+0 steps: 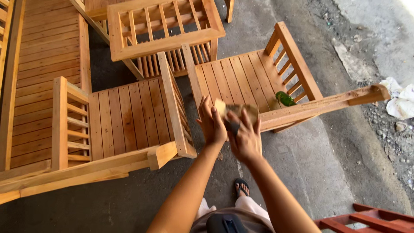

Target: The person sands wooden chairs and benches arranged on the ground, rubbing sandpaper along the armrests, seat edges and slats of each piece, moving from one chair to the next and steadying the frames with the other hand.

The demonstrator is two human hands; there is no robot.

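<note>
**Both hands on a small block above the chair arm**

While both bare arms reach forward over the grey concrete floor (302, 164), the left hand (212, 124) and the right hand (245, 139) meet on a small tan, blurred block or folded pad (235, 111), possibly wood or abrasive paper; its material cannot be told. It sits between the two hands, just at the near end of the pale wooden armrest rail (319, 105) of the right-hand slatted wooden armchair (241, 77). The left hand's fingers (207, 105) stand up straight and close together, pressed flat against the block's left side. The right hand's fingers (248, 123) are spread a little and curled over the block's near edge from below, with a small dark patch (232, 127) showing under them; what that is cannot be told. The block's top corner rises clear above both sets of fingertips.

A green leaf-like object (284, 99) lies on the chair's seat slats beside the railed side. To the left stands a second slatted wooden armchair (125, 116), with a third piece of slatted furniture (164, 30) behind it. A foot in a dark sandal (242, 187) rests on the floor below the hands, crumpled white cloth (401, 101) lies at the right edge, and a red-painted wooden frame (366, 220) shows at the lower right corner.
</note>
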